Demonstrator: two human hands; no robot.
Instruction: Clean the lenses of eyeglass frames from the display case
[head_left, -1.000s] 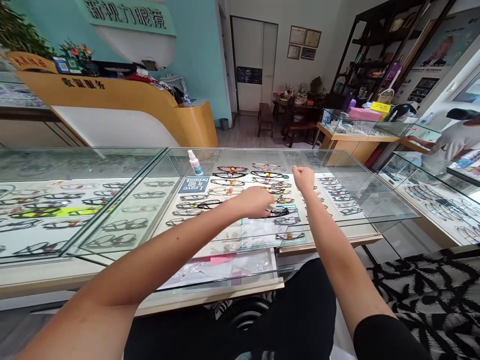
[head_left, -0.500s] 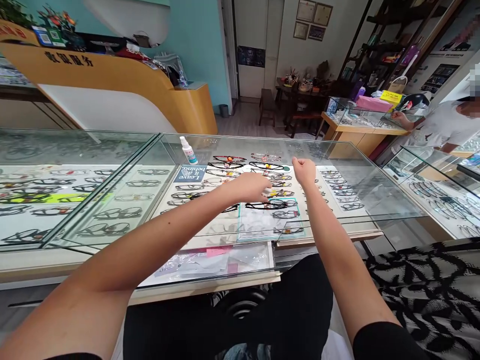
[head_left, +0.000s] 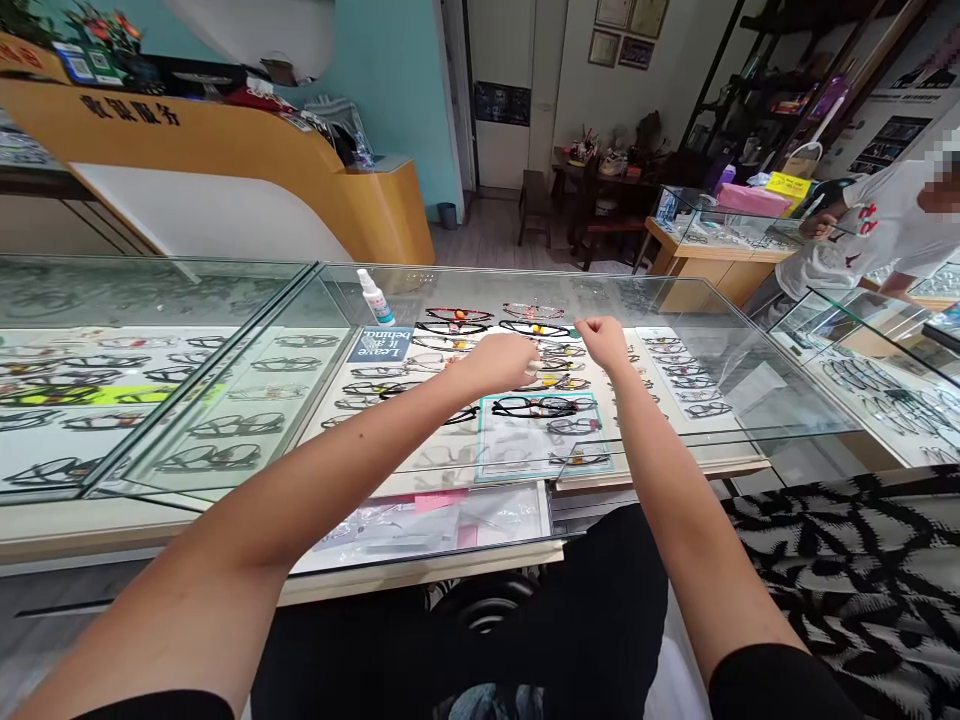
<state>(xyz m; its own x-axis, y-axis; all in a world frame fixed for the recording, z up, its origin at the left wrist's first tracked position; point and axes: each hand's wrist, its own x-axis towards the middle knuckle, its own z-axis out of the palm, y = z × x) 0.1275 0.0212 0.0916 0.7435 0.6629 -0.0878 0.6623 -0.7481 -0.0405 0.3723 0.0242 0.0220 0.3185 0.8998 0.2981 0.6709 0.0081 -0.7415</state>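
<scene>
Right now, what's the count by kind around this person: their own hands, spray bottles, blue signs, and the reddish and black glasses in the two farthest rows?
Hands: 2, left hand and right hand
Spray bottle: 1
Blue sign: 1
Reddish glasses: 2
Black glasses: 2
Total: 8

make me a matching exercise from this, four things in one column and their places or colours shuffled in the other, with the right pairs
1. bottle
2. bin
3. card
4. left hand

A. blue with white lettering
B. between the bottle and the right hand
C. on the floor
D. mostly white

Right pairs: 1-D; 2-C; 3-A; 4-B
</scene>
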